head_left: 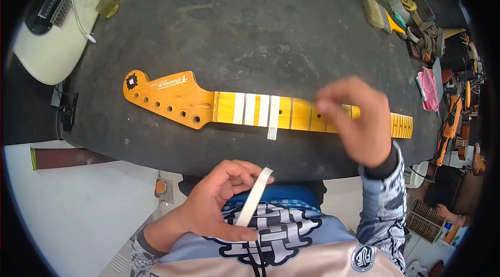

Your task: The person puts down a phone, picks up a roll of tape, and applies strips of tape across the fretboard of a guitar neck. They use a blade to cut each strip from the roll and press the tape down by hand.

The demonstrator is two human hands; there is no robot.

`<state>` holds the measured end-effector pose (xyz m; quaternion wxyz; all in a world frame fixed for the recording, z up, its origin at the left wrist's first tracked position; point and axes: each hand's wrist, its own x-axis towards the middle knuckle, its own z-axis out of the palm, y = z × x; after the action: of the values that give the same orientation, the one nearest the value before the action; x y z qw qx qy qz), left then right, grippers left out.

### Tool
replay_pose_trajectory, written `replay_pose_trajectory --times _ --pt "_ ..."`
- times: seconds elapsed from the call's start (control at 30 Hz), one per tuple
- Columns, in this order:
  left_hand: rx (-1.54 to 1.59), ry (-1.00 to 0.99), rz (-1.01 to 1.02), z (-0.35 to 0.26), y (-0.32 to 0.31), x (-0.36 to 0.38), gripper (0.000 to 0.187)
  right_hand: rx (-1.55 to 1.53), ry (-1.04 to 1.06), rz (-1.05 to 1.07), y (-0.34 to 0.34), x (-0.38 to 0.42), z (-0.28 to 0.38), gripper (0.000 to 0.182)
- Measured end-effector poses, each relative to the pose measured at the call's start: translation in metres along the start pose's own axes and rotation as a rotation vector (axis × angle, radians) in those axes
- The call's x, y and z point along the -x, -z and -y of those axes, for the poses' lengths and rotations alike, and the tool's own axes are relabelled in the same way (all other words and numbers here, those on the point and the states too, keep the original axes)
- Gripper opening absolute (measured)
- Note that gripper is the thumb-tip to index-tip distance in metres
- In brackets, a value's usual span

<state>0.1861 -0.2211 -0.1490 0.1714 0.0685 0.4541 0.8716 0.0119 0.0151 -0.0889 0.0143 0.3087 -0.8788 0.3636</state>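
Note:
A guitar neck [298, 114] with a yellow fretboard lies across the dark table, its headstock [169, 101] to the left. Several white tape strips [250, 109] cross the fretboard near the headstock; the rightmost overhangs the lower edge. Below the table edge, my left hand [213, 201] is closed around a roll of white masking tape [254, 199], seen edge-on. My right hand [359, 121] is above the upper part of the fretboard, hiding some of it. Its fingers are bent and smeared by motion, so whether they hold anything cannot be made out.
A white electric guitar body [54, 27] lies at the far left, beside a yellowish container [107, 5]. Along the right edge are a brush [383, 15], a pink cloth [428, 89] and assorted tools. Another person's hand [449, 215] shows at the lower right.

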Motion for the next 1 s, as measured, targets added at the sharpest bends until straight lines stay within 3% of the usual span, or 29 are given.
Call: replay_pose_trajectory --times 0.1,0.17,0.27,0.43,0.57,1.0 --pt "0.023 -0.039 -0.054 -0.002 0.0 0.005 0.08 -0.015 -0.184 0.024 -0.001 -0.029 -0.025 0.016" --pt "0.006 -0.047 -0.054 -0.004 0.001 0.009 0.08 0.166 -0.249 0.125 0.0 -0.041 -0.035 0.019" --pt "-0.002 -0.064 -0.048 -0.004 0.002 0.015 0.079 0.493 0.136 -0.1 -0.012 -0.03 -0.033 0.022" --pt "0.053 -0.087 -0.011 -0.003 0.004 0.021 0.076 -0.016 0.191 0.163 -0.027 -0.009 0.01 0.034" --pt "0.034 -0.078 0.016 -0.003 0.004 0.022 0.076 -0.059 0.01 0.281 -0.032 -0.008 0.018 0.038" --pt "-0.008 -0.016 -0.034 0.008 0.009 0.028 0.08 0.099 0.22 0.169 -0.044 -0.001 0.005 0.051"
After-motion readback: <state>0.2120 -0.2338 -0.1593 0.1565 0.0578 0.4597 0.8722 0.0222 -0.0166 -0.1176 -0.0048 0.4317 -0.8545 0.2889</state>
